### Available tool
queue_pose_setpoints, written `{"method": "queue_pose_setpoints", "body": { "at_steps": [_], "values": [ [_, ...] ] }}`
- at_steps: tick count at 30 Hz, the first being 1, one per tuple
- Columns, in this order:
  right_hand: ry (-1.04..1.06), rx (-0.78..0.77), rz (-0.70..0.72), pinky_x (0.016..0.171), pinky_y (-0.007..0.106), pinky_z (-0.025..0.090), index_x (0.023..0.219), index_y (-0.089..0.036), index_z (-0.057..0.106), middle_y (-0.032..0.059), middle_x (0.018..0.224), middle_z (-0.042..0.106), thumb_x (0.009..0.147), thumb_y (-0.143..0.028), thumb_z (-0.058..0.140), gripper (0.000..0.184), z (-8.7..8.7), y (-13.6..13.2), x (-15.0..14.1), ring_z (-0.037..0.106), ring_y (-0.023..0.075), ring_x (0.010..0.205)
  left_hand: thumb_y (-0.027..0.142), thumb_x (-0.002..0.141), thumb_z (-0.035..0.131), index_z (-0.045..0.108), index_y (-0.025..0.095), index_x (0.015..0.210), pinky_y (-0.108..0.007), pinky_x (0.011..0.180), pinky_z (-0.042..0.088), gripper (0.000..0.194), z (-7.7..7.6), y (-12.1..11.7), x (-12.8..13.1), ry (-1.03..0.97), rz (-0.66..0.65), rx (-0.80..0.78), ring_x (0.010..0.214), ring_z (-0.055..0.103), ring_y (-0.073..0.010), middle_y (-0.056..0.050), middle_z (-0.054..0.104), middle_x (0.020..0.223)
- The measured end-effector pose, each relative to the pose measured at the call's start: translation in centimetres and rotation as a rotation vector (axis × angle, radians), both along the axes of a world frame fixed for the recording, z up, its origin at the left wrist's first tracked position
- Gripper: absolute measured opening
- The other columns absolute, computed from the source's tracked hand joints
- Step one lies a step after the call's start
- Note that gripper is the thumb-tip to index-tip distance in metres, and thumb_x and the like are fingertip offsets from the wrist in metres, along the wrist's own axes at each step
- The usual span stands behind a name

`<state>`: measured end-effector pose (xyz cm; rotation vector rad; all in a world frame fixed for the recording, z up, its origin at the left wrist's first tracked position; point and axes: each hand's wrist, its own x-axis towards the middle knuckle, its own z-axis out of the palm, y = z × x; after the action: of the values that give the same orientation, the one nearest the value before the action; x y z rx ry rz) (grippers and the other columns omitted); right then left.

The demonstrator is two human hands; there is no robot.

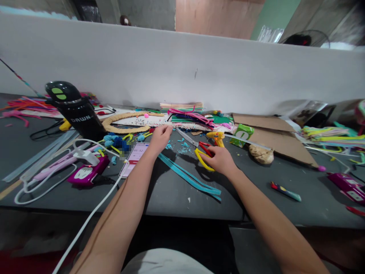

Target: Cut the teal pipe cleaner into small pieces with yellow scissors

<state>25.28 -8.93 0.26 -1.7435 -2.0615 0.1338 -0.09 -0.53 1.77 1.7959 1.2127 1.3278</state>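
My right hand [220, 160] grips a pair of scissors [188, 137] by its red and yellow handles, with the blades pointing up and left. My left hand [161, 138] is closed near the blade tips, its fingers pressed together. What it may hold is hidden. Small light-blue fuzzy clippings [184, 147] lie scattered below the blades. Several long light-blue pipe cleaners [189, 176] stretch across the dark table, their upper ends close to my left hand. Partly behind my left forearm lies a phone [138, 152] displaying a timer.
A black bottle [78, 114] and a purple power strip [89, 171] with white cables stand at left. Behind lie a cardboard ring [125, 129] and pipe cleaner bundles. On the right are a yellow glue gun [217, 137], a green packet [242, 135], cardboard [281, 142] and a cutter [286, 191].
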Motion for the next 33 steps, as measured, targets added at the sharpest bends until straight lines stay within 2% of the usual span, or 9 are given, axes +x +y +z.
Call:
{"method": "queue_pose_setpoints", "body": {
  "at_steps": [28, 33],
  "values": [
    [0.012, -0.074, 0.05, 0.053, 0.028, 0.022, 0.058, -0.02, 0.052, -0.0003, 0.056, 0.05, 0.081, -0.064, 0.051, 0.05, 0.24, 0.07, 0.07, 0.038, 0.0122, 0.055, 0.039, 0.086, 0.048, 0.037, 0.019, 0.058, -0.027, 0.052, 0.023, 0.037, 0.08, -0.13, 0.04, -0.037, -0.017, -0.014, 0.053, 0.031, -0.0097, 0.003, 0.034, 0.054],
    [-0.007, -0.061, 0.023, 0.054, 0.027, 0.024, 0.068, -0.02, 0.058, 0.0019, 0.061, 0.055, 0.084, -0.057, 0.049, 0.042, 0.07, 0.17, 0.03, 0.042, 0.0136, 0.057, 0.04, 0.087, 0.048, 0.038, 0.019, 0.059, -0.027, 0.052, 0.023, 0.037, 0.1, -0.12, 0.01, -0.021, 0.004, -0.009, 0.053, 0.032, -0.0096, 0.003, 0.033, 0.054]
  ]
}}
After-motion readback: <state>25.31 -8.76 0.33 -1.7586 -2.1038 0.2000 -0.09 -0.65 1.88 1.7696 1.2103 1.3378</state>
